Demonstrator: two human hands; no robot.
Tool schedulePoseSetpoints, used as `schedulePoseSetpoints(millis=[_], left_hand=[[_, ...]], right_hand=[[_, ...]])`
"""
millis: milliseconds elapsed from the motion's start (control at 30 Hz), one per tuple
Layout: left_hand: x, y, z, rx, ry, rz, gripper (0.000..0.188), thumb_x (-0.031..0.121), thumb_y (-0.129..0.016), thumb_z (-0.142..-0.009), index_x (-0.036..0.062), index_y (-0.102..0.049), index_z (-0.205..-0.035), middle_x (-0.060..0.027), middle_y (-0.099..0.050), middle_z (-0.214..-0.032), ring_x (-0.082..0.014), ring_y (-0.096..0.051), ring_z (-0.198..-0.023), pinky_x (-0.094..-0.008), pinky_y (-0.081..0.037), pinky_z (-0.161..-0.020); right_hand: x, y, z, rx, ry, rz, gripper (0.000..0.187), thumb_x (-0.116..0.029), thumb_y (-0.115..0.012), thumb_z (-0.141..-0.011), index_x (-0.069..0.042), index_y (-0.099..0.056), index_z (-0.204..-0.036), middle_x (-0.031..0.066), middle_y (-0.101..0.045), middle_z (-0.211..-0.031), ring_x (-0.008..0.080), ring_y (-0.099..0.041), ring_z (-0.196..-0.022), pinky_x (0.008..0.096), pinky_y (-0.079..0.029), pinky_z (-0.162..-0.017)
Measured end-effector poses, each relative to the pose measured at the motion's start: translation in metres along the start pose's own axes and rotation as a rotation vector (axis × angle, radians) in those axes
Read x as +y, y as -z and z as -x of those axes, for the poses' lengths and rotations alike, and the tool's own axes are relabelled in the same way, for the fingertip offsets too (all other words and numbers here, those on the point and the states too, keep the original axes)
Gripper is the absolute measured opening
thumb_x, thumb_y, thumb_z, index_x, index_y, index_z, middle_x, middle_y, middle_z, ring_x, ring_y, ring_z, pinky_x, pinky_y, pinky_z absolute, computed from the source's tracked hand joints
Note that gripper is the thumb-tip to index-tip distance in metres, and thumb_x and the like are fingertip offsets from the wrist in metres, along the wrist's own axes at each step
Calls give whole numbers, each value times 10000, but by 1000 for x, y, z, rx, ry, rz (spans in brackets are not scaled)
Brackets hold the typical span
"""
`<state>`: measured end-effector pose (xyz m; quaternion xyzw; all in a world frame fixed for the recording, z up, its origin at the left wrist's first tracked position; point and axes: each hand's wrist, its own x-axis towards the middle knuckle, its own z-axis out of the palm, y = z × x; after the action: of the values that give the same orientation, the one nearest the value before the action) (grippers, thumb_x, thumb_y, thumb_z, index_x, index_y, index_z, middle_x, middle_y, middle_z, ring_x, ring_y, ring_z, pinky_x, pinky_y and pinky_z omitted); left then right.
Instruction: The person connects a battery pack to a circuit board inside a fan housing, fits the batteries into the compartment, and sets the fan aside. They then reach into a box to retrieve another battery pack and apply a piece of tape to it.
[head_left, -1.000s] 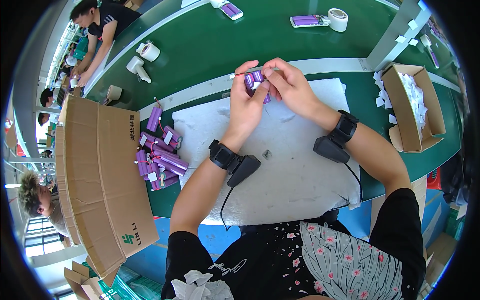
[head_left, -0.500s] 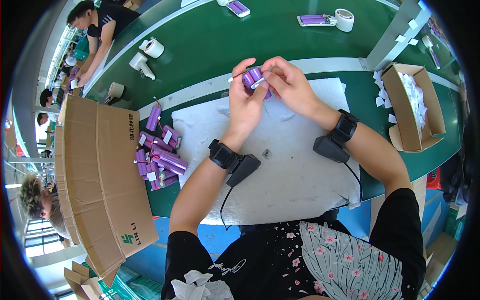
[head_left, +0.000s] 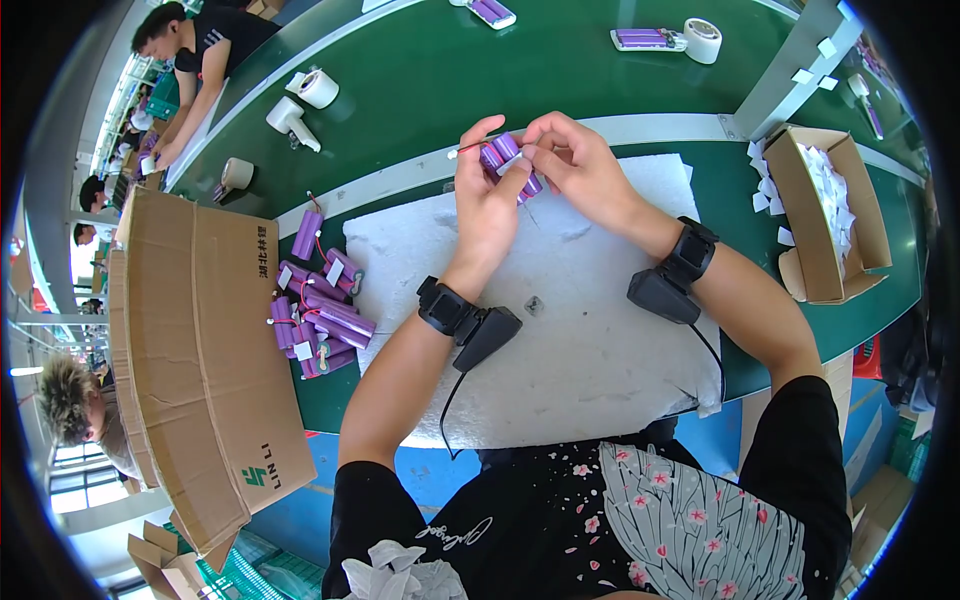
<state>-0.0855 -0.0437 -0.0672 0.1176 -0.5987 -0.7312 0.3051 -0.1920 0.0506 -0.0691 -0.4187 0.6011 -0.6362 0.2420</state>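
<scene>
A purple battery pack (head_left: 499, 150) with a thin lead ending in a white plug is held up above the far edge of a pale padded mat (head_left: 600, 310). My left hand (head_left: 485, 205) is closed round the pack, its thumb lying along the near side. From the right, my right hand (head_left: 588, 178) pinches at a small white label (head_left: 514, 161) against the pack; the fingertips partly hide it. Several more purple battery packs (head_left: 335, 320), with leads and white labels, lie heaped left of the mat.
A large cardboard box (head_left: 215, 350) stands left of the heap. On the right, an open carton (head_left: 875, 225) holds white paper pieces, some spilled beside it. Beyond a metal rail, a green belt (head_left: 450, 75) carries tape rolls (head_left: 703, 41) and purple packs. A person (head_left: 215, 55) works far left.
The tape rolls and packs on the green belt have shifted right. The white label now lies closer against the held pack, and my left hand has moved slightly left.
</scene>
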Motion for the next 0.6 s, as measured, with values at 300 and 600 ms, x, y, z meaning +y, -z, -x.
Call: schedulePoseSetpoints(millis=[300,600], left_hand=[[0,0,0,-21,13,-1,530,-91,-512,-825,82,-413,-1316,-92,-573,-1085,-136,-565,-925,-277,-485,-756],[2,0,2,-28,3,-18,550,-87,-514,-790,73,-438,-1310,-58,-551,-1039,-118,-545,-931,-264,-475,-788]], right_hand=[[0,-1,1,41,-41,-26,74,-90,-562,-944,-36,-542,-991,-7,-529,-719,56,-470,-581,211,-372,-512],[-3,0,1,6,-12,18,91,-80,-581,-932,-34,-545,-1002,-3,-536,-723,59,-472,-579,212,-376,-513]])
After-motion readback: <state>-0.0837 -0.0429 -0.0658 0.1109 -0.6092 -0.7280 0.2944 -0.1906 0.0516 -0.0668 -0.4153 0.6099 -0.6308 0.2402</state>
